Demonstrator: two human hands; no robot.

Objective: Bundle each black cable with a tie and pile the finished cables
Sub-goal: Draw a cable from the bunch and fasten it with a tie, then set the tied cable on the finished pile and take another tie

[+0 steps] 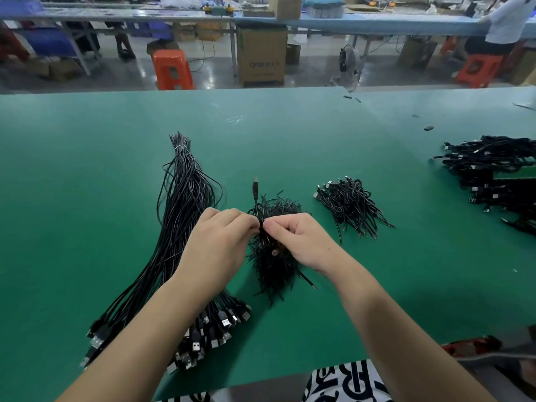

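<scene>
A: Position of hands? Located above the green matte counter (290, 134), meeting over the loose heap of short black twist ties (272, 256).

B: Left hand (220, 242) curled, fingers (243, 220) pinched on the coiled thin black cable with a USB plug (255, 190). Right hand (298, 239) curled likewise, fingertips pinched at the same spot, apparently on a tie wrapped there; tie itself too small to confirm.

A: Reason for the grip?

B: Judged: coil held narrow by the left so the loops could not spring apart while the right twisted the tie. Plug end left standing up, free of the pinch.

A: Location of stock?

B: Long bundle of unbound black USB cables (185, 221) laid just left of the hands, plugs toward the near edge, presumably for quick pick-up. Small pile of tied black cables (348, 204) set to the right, within reach. Larger heap of finished black cables (493, 175) placed well apart at the far right.

A: Stage of work?

B: Judged mid-tie; bundle not yet added to the pile.
</scene>
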